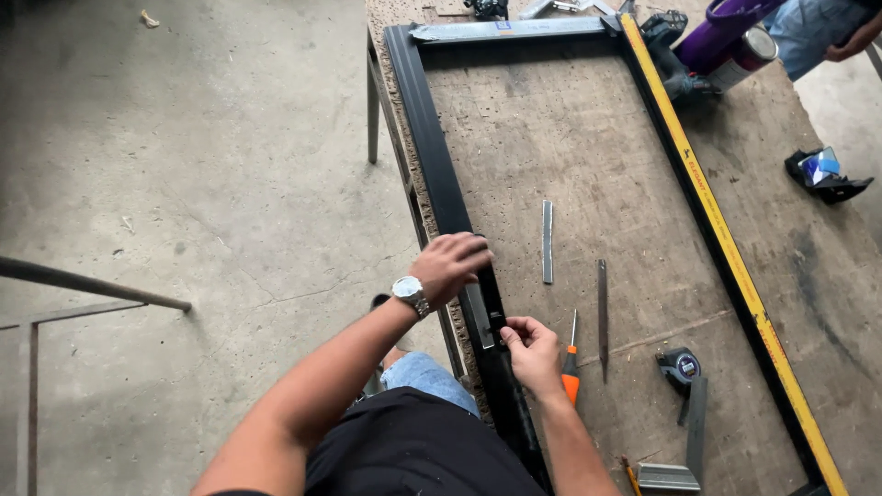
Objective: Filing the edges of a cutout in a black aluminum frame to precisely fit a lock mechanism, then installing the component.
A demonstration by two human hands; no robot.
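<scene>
— Where is the black frame rail (439,156) lying, and how is it being held?

— It is being run along the left edge of the worn workbench (588,174), from the far left corner down to the near edge. The left hand (447,267) is being laid flat over it, fingers spread and pressing down rather than closed around anything. The right hand (531,349) is being pinched shut on a small silver metal piece (480,315) set against the rail's inner face.

— How is the rail being judged to handle?

— It is being taken for a stiff, fairly light metal profile; its painted face is probably being found slippery, so pressure from above is being preferred to a side grasp. Its length is likely making it swing if lifted at one end; the middle is being judged the safer hold.

— And what is lying nearby?

— An orange-handled screwdriver (571,372) is lying just beside the right hand, a tape measure (680,365) further right, and a yellow-taped rail (726,248) is being kept along the opposite side.
</scene>
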